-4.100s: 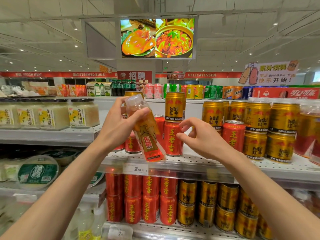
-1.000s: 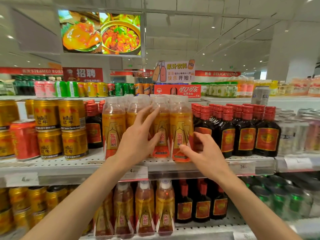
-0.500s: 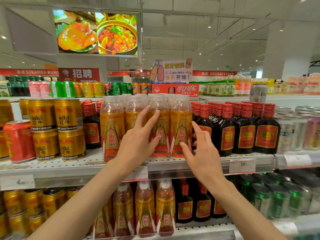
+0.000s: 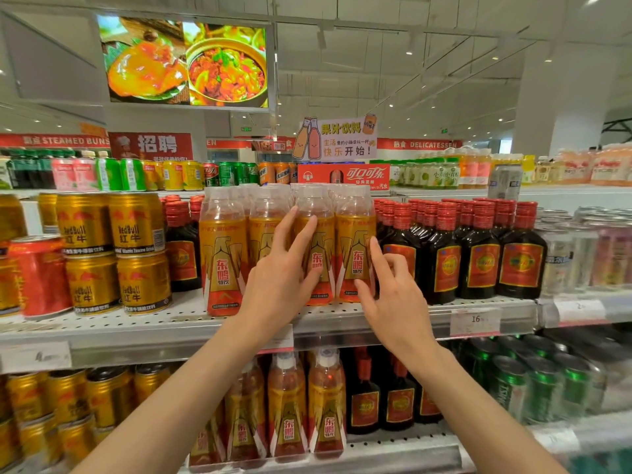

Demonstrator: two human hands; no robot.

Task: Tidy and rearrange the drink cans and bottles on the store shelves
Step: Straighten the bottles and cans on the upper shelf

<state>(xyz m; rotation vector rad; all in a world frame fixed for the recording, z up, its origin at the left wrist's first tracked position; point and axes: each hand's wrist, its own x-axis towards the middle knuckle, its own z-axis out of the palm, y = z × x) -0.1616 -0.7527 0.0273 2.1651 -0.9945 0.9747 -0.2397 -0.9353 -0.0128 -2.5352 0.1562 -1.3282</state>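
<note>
A row of orange-labelled drink bottles point(image 4: 224, 258) with clear caps stands at the front of the middle shelf point(image 4: 171, 325). My left hand point(image 4: 280, 285) lies flat against the second and third bottles, fingers spread, with the fingertips on the third bottle point(image 4: 321, 268). My right hand point(image 4: 393, 299) is at the right-most orange bottle point(image 4: 355, 241); its thumb touches the lower front and its index finger runs along the bottle's right side. Neither hand lifts a bottle.
Dark bottles with red caps point(image 4: 478, 261) crowd the shelf right of the orange row. Stacked gold cans point(image 4: 113, 254) and a red can point(image 4: 37, 275) stand to the left. The lower shelf holds more orange bottles point(image 4: 287, 412), dark bottles and green cans point(image 4: 540, 384).
About four seconds ago my left hand held an orange bottle by the can section; now that hand is flat on the row. Within the last second my right hand moved up beside the right-most bottle.
</note>
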